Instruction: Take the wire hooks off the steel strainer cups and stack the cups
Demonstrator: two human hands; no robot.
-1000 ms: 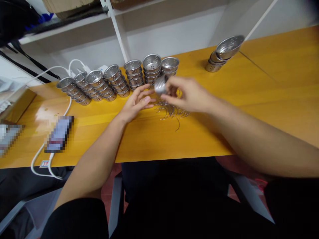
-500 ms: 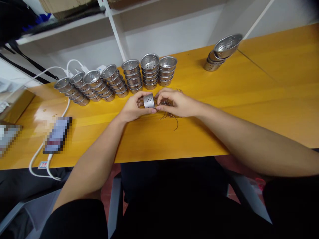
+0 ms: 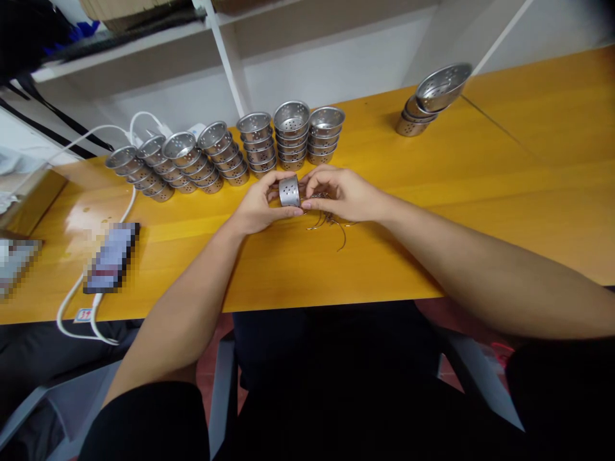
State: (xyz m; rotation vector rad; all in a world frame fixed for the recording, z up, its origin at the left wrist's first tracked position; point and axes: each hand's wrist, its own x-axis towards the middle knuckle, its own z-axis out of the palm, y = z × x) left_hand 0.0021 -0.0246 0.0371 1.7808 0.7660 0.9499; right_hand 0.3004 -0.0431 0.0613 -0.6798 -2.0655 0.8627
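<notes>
My left hand grips a small perforated metal cup held on its side just above the yellow table. My right hand is closed at the cup's right side, fingers pinched against it; whether a wire is between them is hidden. Under and just right of my hands lies a loose pile of thin bent metal wires. Behind my hands stand several leaning stacks of the same perforated cups.
A smaller stack of cups with one tilted on top sits at the far right. A phone and a white cable lie at the left. White shelving rises behind the table.
My right hand brought the cup down from in front of the stacks to my left hand, which closed on it. Both hands now hold it over the wires.
</notes>
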